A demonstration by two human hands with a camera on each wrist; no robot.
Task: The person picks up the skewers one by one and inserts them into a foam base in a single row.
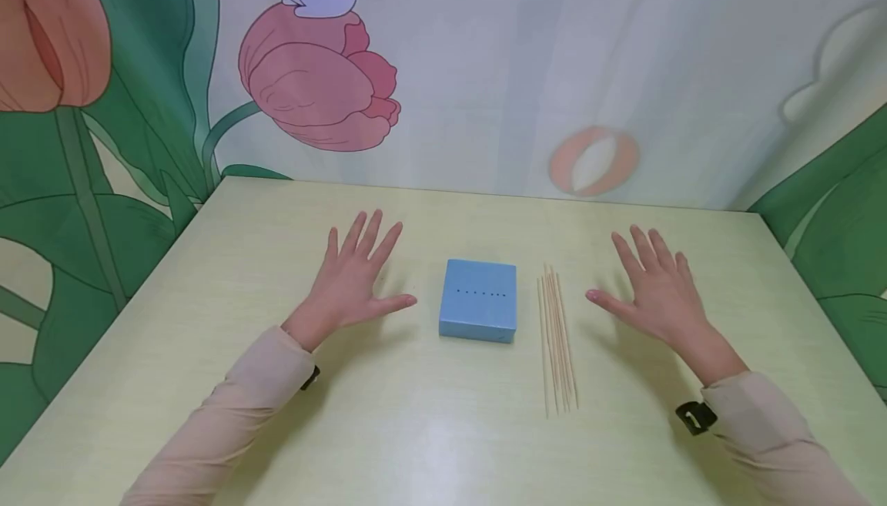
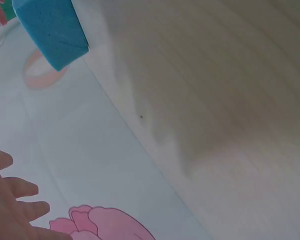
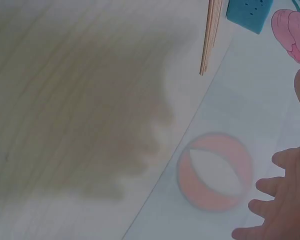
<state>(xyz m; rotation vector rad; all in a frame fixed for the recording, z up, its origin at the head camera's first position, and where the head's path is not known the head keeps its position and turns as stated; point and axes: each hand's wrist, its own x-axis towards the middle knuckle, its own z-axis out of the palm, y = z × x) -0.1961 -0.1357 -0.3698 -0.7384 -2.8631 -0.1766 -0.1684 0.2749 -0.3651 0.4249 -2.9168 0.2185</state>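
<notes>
A person's left hand [image 1: 349, 279] and right hand [image 1: 661, 294] hover above a desk [image 1: 416, 429], fingers [image 1: 386, 246] spread wide and gripping nothing, flanking a blue block [image 1: 478, 312] pierced with small holes [image 1: 474, 293]; thin sticks [image 1: 557, 329] lie just to its right.

Flowered backdrop [image 1: 478, 75], perhaps cloth, behind table [image 1: 388, 429].

The head camera looks forward and down at the worktop [image 1: 388, 429]; both wrist cameras look closer, tilted; all see the blue block [image 1: 478, 302].
</notes>
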